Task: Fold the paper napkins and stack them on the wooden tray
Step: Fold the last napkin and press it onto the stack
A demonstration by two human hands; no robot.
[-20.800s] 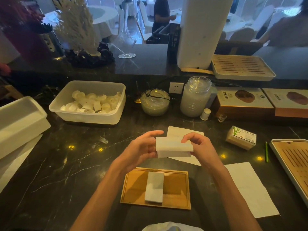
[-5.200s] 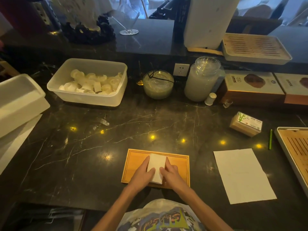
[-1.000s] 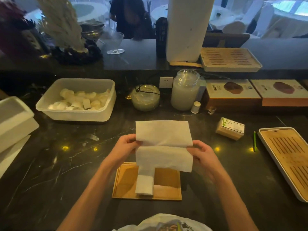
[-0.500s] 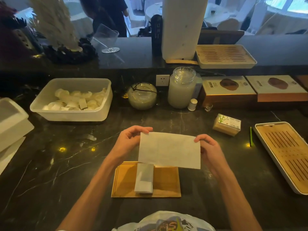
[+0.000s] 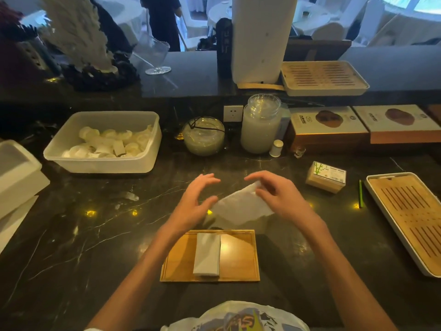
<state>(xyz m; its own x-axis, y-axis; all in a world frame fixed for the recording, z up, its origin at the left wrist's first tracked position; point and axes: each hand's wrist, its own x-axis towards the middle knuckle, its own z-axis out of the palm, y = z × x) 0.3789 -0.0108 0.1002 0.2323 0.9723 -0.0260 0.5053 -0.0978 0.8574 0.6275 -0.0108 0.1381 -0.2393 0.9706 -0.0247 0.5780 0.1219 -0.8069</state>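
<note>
At my far left a white lidded box [image 5: 19, 173] sits at the edge of the dark marble counter [image 5: 78, 247], and beside it an open plastic tub [image 5: 105, 161] holds a pile of small white pieces. Farther along the back stand a glass bowl [image 5: 204, 137] and a tall glass jar [image 5: 261, 125] with a small white bottle [image 5: 276, 148] at its foot. In front of me my left hand [image 5: 194, 201] hangs over the counter with its fingers [image 5: 207, 179] spread and curved, thumb apart from the rest; its thumb tip reaches the left edge of the napkin [image 5: 241, 207], though the blur keeps me from telling whether it touches. That napkin is a half-folded sheet held tilted in the air above the counter, just beyond the wooden tray [image 5: 241, 256]. On the tray's left half lies a folded napkin stack [image 5: 207, 254], long and narrow, flat on the wood. My right hand [image 5: 279, 197] pinches the upper right corner of the raised napkin between thumb and fingertips. Past it sit a small paper box [image 5: 326, 177], a green pencil [image 5: 360, 194], and, at the far right, a slatted tray [image 5: 410, 218] in a white frame.
</note>
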